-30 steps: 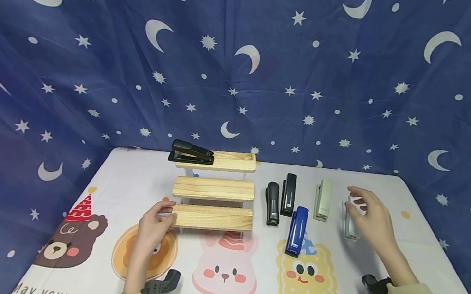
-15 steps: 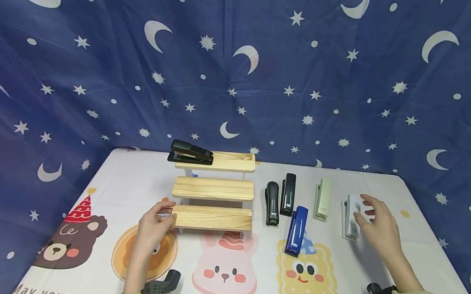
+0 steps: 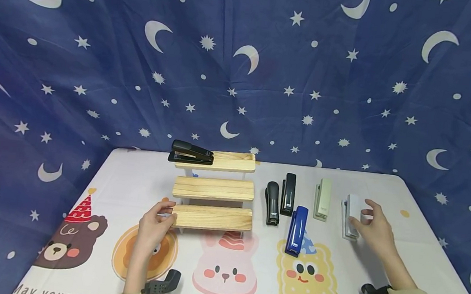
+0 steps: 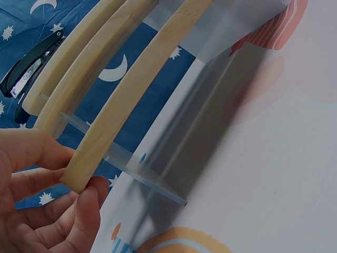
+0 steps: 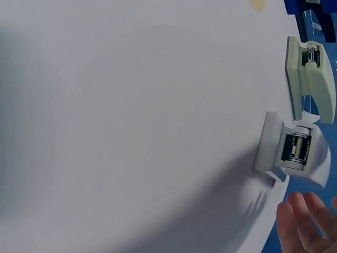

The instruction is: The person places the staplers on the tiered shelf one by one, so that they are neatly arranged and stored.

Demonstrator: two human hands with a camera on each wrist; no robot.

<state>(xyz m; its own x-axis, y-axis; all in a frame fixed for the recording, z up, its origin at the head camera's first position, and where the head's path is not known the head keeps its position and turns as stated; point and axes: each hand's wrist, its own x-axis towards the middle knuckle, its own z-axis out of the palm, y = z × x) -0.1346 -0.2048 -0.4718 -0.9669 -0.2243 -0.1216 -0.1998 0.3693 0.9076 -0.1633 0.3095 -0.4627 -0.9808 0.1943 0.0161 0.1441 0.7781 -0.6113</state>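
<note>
My left hand (image 3: 154, 229) pinches the left end of the lowest wooden board on a three-tier display rack (image 3: 213, 218); in the left wrist view, thumb and fingers (image 4: 87, 211) close around that board's end. My right hand (image 3: 376, 237) is beside a white stapler (image 3: 350, 222) at the right of the table, thumb side overlapping its edge in the head view. Seen from the right wrist, the fingertips are loosely spread just off the white stapler (image 5: 297, 150), holding nothing. A black stapler (image 3: 190, 154) lies across the left part of the top tier.
Between rack and right hand lie a pale green stapler (image 3: 323, 199), a blue stapler (image 3: 297, 230) and two black staplers, one slim (image 3: 288, 194) and one rounded (image 3: 272, 203). A dark blue starry cloth (image 3: 245, 69) hangs behind the white printed tablecloth (image 3: 81, 290).
My right hand has drawn back from over the white stapler to its right side, then edged slightly lower and closer. The left hand keeps its grip on the rack.
</note>
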